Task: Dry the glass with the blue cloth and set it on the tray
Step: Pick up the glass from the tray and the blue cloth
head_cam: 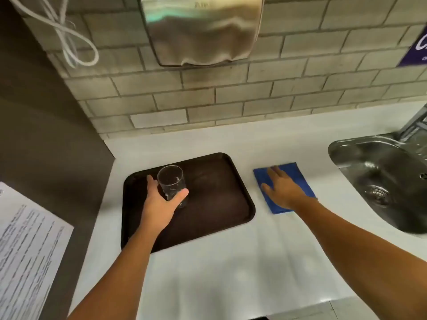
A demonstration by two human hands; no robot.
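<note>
A clear drinking glass [170, 182] stands upright over the left part of the dark brown tray [219, 204], and my left hand [159, 207] is wrapped around its lower half. Whether its base touches the tray is hard to tell. To the right of the tray the blue cloth [292, 175] lies flat on the white counter. My right hand [280, 188] rests palm down on the cloth with fingers spread, covering its middle.
A steel sink [379, 179] with a drain sits at the right, with part of a tap above it. A metal hand dryer [201, 28] hangs on the tiled wall. A dark side wall with a printed sheet [25, 245] stands left.
</note>
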